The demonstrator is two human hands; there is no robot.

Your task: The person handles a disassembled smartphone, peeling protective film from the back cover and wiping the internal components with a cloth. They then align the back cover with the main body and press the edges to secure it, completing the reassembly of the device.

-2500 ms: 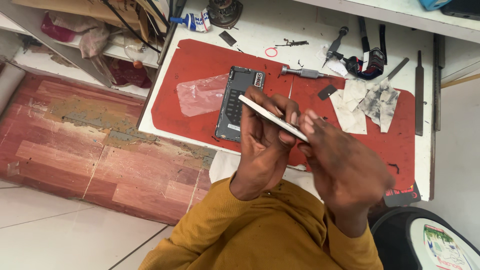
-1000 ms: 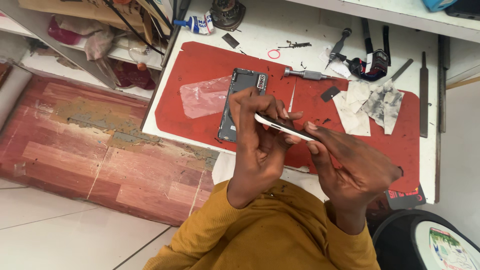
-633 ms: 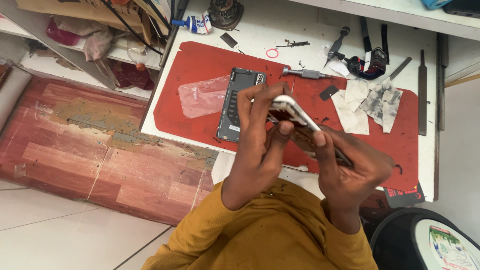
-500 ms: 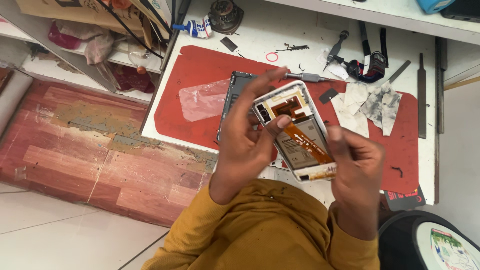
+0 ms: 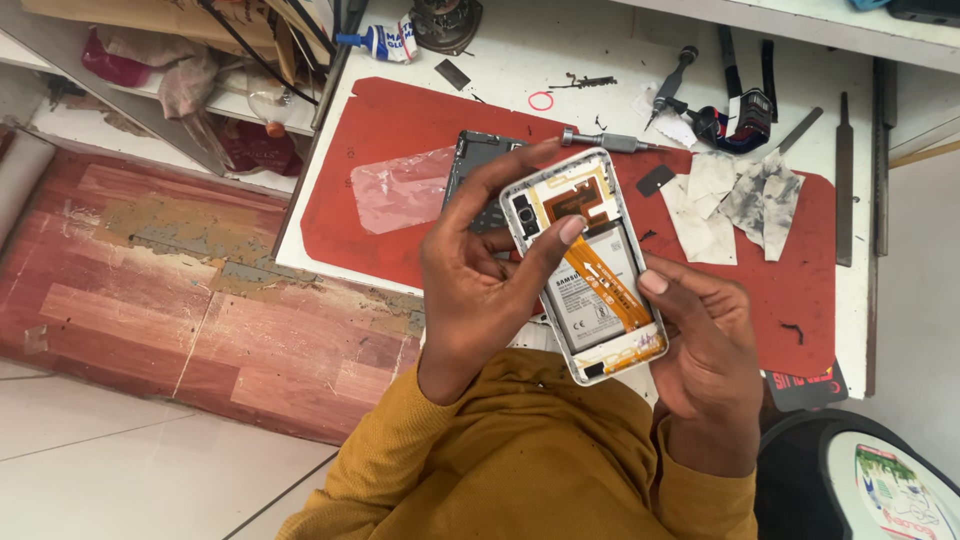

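Holding an opened white-framed phone with exposed battery and orange flex cable above the red rubber mat on the white bench: left hand fingers pinching its ten-o'clock edge, right hand fingers curled around its four-o'clock side. Grey phone back shell at eleven o'clock.

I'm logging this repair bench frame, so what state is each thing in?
Phone: back cover off, battery and orange flex cable exposed, held above the mat.
Left hand: gripping the phone's upper part, thumb on its inside.
Right hand: supporting the phone's lower edge.
Second phone frame: lying flat on the red mat.
Screwdriver: lying unused.
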